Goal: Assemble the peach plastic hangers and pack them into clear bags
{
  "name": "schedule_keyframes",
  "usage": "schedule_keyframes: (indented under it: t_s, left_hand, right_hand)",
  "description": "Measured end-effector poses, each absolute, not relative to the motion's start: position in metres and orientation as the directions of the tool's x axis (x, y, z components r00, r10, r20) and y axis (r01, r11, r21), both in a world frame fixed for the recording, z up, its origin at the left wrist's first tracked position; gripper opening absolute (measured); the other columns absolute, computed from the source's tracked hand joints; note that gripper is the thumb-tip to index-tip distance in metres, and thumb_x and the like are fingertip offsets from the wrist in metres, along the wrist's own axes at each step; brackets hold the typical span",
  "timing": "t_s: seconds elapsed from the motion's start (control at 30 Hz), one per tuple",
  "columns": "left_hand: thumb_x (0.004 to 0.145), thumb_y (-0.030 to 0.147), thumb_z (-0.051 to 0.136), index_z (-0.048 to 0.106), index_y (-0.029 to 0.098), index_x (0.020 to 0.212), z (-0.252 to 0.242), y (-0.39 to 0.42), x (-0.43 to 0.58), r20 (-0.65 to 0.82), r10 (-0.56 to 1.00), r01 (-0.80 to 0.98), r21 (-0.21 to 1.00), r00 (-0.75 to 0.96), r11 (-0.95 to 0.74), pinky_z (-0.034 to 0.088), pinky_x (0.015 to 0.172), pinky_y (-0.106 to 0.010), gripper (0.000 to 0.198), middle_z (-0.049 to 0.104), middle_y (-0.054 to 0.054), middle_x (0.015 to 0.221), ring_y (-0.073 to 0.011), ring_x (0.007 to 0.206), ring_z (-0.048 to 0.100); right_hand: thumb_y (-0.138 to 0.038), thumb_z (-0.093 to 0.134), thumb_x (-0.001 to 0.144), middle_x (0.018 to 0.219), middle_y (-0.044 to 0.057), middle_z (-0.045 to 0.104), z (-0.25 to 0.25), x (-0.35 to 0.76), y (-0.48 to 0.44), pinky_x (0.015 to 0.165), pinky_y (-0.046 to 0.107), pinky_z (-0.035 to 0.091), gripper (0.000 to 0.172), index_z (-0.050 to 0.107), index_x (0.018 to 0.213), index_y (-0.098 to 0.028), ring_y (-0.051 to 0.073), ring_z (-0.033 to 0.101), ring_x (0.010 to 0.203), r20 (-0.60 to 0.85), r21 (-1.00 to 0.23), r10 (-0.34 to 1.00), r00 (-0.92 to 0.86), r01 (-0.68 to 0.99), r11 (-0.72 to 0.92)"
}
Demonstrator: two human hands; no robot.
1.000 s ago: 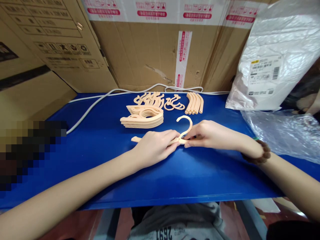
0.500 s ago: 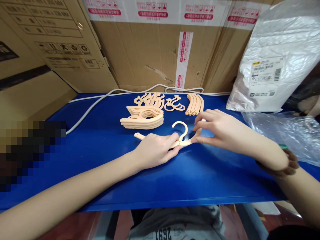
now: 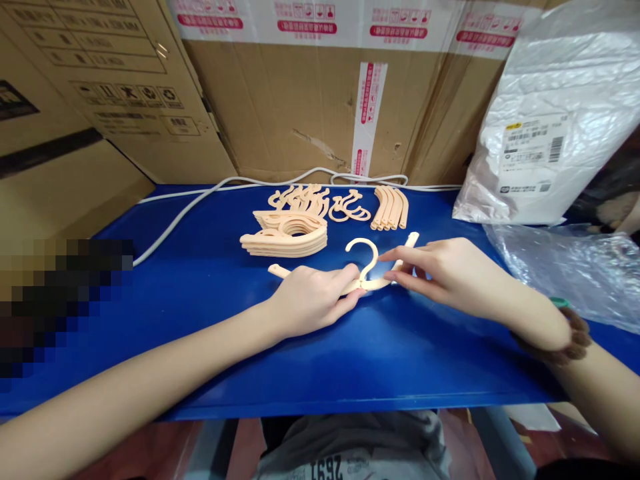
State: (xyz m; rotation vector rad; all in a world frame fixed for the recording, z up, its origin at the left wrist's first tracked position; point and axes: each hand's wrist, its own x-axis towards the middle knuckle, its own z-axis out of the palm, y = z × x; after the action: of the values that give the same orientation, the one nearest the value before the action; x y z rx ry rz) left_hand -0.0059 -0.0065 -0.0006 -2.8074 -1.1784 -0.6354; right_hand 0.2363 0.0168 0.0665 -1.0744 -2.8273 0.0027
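My left hand [image 3: 315, 300] is closed on a cream plastic folding clothes hanger [image 3: 374, 285], pinching it just left of its centre joint. The hanger's hook points up and curls left. Its left arm tip sticks out beyond my left hand, and its right arm rises to a free end. My right hand [image 3: 440, 270] is around the right arm, its thumb low on the arm and its index fingertip close to the hook's stem. Behind the left hand lies a stack of folded hangers [image 3: 293, 249].
Loose hooks [image 3: 303, 200], a smaller group of hooks [image 3: 350, 207] and curved hanger arms [image 3: 391, 208] lie at the back of the blue table [image 3: 320, 373]. A white cable [image 3: 240, 180] runs behind them. Cardboard boxes [image 3: 280, 107] stand behind; a white parcel bag [image 3: 540, 133] and clear plastic [image 3: 570, 267] lie right.
My right hand has lowered slightly and shifted its fingers toward the hook, uncovering the end of the hanger's right arm. My left hand keeps its hold.
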Motion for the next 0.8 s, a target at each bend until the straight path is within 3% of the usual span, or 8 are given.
schedule_keyframes:
  t_s: [0.2,0.4,0.8]
  left_hand:
    - [0.100,0.038,0.041,0.057,0.018,0.093,-0.0006,-0.0062,-0.0069,0.357,0.680,0.688,0.127,0.640,-0.715,0.024,0.047,-0.023,0.027,0.069,-0.001,0.068,-0.0137,0.055,0.061]
    - [0.101,0.037,0.041,0.057,0.017,0.092,-0.0006,-0.0072,-0.0065,0.383,0.650,0.650,0.150,0.657,-0.745,0.027,0.048,-0.025,0.026,0.071,0.000,0.073,-0.0136,0.055,0.062]
    - [0.102,0.034,0.040,0.055,0.018,0.087,-0.0002,-0.0072,-0.0065,0.380,0.628,0.627,0.144,0.679,-0.766,0.026,0.048,-0.025,0.027,0.070,0.000,0.072,-0.0128,0.054,0.060]
  right_hand:
    - [-0.038,0.046,0.100,0.080,0.007,0.076,0.0641,0.2341,0.0172,0.057,0.026,0.041,0.032,0.065,0.115,-0.018,0.018,0.069,0.064,0.123,-0.039,0.635,-0.762,0.636,0.771]
    - [-0.038,0.044,0.101,0.098,0.008,0.076,0.0620,0.2331,0.0169,0.063,0.027,0.044,0.033,0.064,0.116,-0.017,0.019,0.071,0.074,0.149,-0.065,0.612,-0.776,0.610,0.790]
    - [-0.039,0.042,0.102,0.104,0.008,0.074,0.0603,0.2297,0.0155,0.072,0.028,0.048,0.034,0.064,0.117,-0.017,0.020,0.071,0.085,0.128,-0.116,0.599,-0.790,0.588,0.800]
